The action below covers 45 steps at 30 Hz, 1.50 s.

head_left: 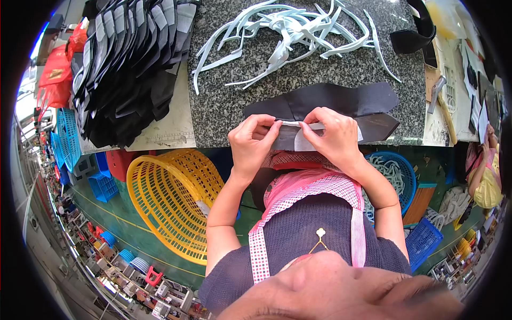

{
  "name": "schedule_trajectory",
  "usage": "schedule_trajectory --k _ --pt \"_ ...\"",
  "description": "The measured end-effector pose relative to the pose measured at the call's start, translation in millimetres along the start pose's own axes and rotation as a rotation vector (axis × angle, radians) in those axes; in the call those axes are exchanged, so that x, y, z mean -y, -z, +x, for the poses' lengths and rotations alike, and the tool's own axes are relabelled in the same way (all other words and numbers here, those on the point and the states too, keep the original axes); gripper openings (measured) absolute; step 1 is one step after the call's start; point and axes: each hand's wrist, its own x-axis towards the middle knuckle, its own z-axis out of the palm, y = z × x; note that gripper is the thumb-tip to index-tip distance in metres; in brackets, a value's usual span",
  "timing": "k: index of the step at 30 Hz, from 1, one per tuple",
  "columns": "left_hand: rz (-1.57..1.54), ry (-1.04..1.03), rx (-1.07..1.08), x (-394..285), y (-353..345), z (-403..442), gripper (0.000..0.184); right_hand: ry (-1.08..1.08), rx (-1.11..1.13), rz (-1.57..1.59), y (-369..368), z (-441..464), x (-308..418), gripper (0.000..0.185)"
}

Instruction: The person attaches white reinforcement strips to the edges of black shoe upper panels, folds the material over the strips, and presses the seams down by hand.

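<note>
My left hand (250,141) pinches the left part of a narrow white strip (289,123), thumb against fingers. Opposite it, my right hand (336,136) grips the same strip farther right, also closed between thumb and fingers. The strip runs along a dark, leather-like piece (376,128) at the near edge of the granite slab (224,114). A pale patch shows on this piece under my right hand. Just beyond lies a second dark piece (320,100), flat on the stone. My fingers hide part of the strip and its ends.
Tangled white strips (290,34) lie at the back of the slab. Overlapping black pieces (133,64) are piled at left. A hammer (440,98) rests at right. Below stand a yellow basket (170,205) and a blue basket (409,184). Another person (485,170) works at far right.
</note>
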Motion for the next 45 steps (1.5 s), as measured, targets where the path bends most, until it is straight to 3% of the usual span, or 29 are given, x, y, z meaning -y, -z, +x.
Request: schedule_trajectory --k 2,5,9,10,14,17,21,24,33,41,45 --pt "0.061 -0.050 -0.014 -4.2 0.6 -3.3 0.014 0.026 -0.039 -0.066 -3.0 -3.5 3.4 0.015" --pt "0.461 -0.225 -0.072 0.4 6.3 5.6 0.020 0.044 -0.049 -0.136 -5.1 1.1 1.8 0.016" --pt "0.450 -0.876 0.017 6.7 4.4 9.9 0.021 0.068 -0.052 -0.174 -7.3 1.8 4.6 0.017" --pt "0.498 -0.923 0.117 6.3 0.6 6.7 0.027 0.070 -0.048 -0.185 -7.2 1.8 5.2 0.016" --pt "0.692 -0.982 0.149 13.5 -7.3 1.7 0.028 0.097 -0.109 -0.165 9.8 -1.0 11.2 0.018" --pt "0.721 -0.986 0.154 17.7 -6.2 -0.9 0.026 -0.028 -0.054 0.006 33.6 -10.1 1.3 0.019" --pt "0.702 -0.980 0.147 19.7 -7.9 -0.1 0.022 -0.385 0.093 0.510 57.6 -12.9 -14.0 0.017" --pt "0.679 -0.974 0.138 18.1 -8.5 1.0 0.021 -0.455 0.038 0.708 52.2 -16.6 -24.7 0.014" --pt "0.767 -0.937 0.193 14.6 -12.4 -2.1 0.043 -0.379 -0.025 0.444 47.5 -9.4 -30.0 0.014" --pt "0.836 -0.934 0.189 13.6 -14.6 -2.9 0.043 -0.461 -0.115 0.562 65.7 -33.8 -48.2 0.016" --pt "0.829 -0.902 0.207 8.8 -15.2 -4.0 0.043 -0.425 -0.152 0.419 63.7 -29.0 -44.0 0.015"
